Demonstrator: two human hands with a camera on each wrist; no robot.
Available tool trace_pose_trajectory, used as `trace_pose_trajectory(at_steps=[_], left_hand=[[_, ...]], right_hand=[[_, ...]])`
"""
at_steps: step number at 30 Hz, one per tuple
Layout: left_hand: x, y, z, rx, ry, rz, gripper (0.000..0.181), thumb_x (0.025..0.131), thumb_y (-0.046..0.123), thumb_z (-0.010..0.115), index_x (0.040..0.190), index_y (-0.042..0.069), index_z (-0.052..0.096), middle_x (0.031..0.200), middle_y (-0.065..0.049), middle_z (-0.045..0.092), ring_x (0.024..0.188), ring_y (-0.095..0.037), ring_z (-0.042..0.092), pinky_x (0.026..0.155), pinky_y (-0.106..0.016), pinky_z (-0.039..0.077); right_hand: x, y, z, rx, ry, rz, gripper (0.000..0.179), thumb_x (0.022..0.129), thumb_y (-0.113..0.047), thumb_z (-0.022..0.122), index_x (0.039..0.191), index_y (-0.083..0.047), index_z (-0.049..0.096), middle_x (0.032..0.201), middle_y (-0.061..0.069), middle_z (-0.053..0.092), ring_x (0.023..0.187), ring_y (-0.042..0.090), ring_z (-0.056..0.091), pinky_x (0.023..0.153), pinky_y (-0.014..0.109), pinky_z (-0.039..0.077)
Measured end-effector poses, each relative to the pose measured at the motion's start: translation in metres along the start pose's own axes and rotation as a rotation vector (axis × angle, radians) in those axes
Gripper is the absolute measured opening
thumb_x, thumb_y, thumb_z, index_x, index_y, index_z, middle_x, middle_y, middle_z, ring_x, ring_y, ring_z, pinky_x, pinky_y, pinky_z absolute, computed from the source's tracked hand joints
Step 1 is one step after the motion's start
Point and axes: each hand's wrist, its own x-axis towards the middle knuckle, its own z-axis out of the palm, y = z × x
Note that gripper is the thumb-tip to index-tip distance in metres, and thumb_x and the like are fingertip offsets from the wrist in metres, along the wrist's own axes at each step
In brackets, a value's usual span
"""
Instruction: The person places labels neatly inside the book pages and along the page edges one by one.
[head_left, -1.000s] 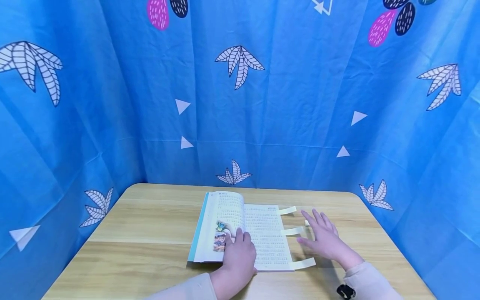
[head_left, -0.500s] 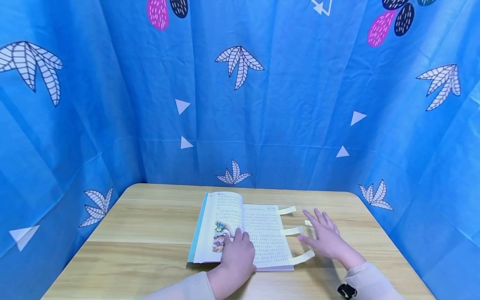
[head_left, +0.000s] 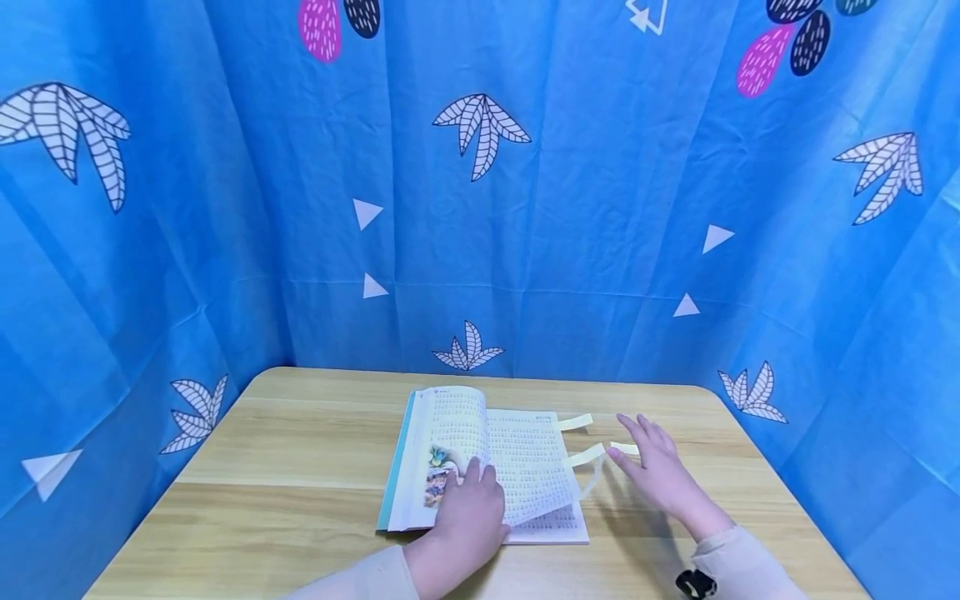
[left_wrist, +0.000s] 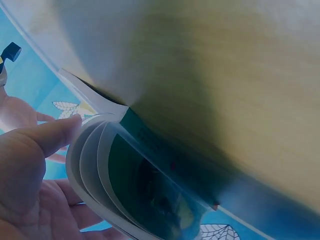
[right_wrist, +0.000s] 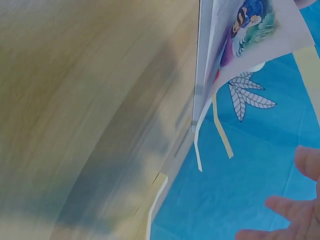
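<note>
An open book [head_left: 532, 442] with a teal cover edge lies in the middle of the table, its left side raised in a thick curl of pages. My left hand [head_left: 468, 521] grips that stack near the lower spine; in the left wrist view the thumb and fingers of the left hand [left_wrist: 30, 170] hold the curled pages [left_wrist: 90, 165]. The lower corner of the right page lifts off the sheets below. Pale paper strips [head_left: 576, 422] stick out from the right edge. My right hand [head_left: 663, 479] hovers beside them with fingers spread, also seen as loose fingers [right_wrist: 295, 215].
A separate short pale strip [head_left: 622, 448] shows by the right fingertips. The wooden table [head_left: 300, 467] is walled at the back and sides by a blue patterned curtain [head_left: 600, 208]. A black object [head_left: 695, 583] sits at the right sleeve.
The right page's lower corner has risen, and its strip has bent up and away from the table. The left hand has shifted slightly left; the right hand has moved slightly right.
</note>
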Motion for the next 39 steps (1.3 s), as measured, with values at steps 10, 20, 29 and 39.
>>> trace_pose_trajectory(at_steps=[10, 20, 29, 39], left_hand=[[-0.002, -0.004, -0.001, -0.024, 0.013, 0.012, 0.058, 0.085, 0.056, 0.07, 0.12, 0.01, 0.071, 0.131, -0.006, 0.061, 0.129, -0.03, 0.051, 0.098, -0.053, 0.051], [-0.002, -0.007, 0.003, -0.037, 0.027, 0.023, 0.053, 0.087, 0.053, 0.068, 0.117, 0.009, 0.072, 0.131, -0.007, 0.061, 0.128, -0.031, 0.052, 0.097, -0.053, 0.051], [-0.002, -0.01, 0.002, -0.056, 0.039, 0.029, 0.049, 0.088, 0.047, 0.067, 0.115, 0.007, 0.072, 0.13, -0.008, 0.061, 0.127, -0.032, 0.052, 0.096, -0.055, 0.051], [-0.003, -0.01, 0.003, -0.051, 0.06, 0.035, 0.044, 0.089, 0.043, 0.065, 0.112, 0.006, 0.073, 0.127, -0.008, 0.062, 0.125, -0.032, 0.053, 0.094, -0.054, 0.053]], right_hand=[[-0.002, 0.001, 0.011, 0.025, 0.006, 0.009, 0.063, 0.104, -0.031, 0.054, 0.152, 0.004, 0.031, 0.152, 0.039, 0.026, 0.137, 0.061, 0.02, 0.108, 0.075, 0.022], [-0.002, -0.008, 0.024, 0.078, -0.032, 0.041, 0.073, 0.104, -0.035, 0.053, 0.153, 0.01, 0.022, 0.156, 0.034, 0.024, 0.142, 0.055, 0.023, 0.115, 0.065, 0.019], [0.003, -0.023, 0.039, 0.209, -0.098, 0.065, 0.076, 0.105, -0.04, 0.049, 0.152, 0.013, 0.021, 0.155, 0.035, 0.026, 0.142, 0.052, 0.025, 0.117, 0.063, 0.021], [0.009, -0.042, 0.055, 0.37, -0.114, 0.121, 0.071, 0.104, -0.03, 0.053, 0.152, 0.013, 0.022, 0.15, 0.035, 0.035, 0.134, 0.051, 0.04, 0.111, 0.062, 0.035]])
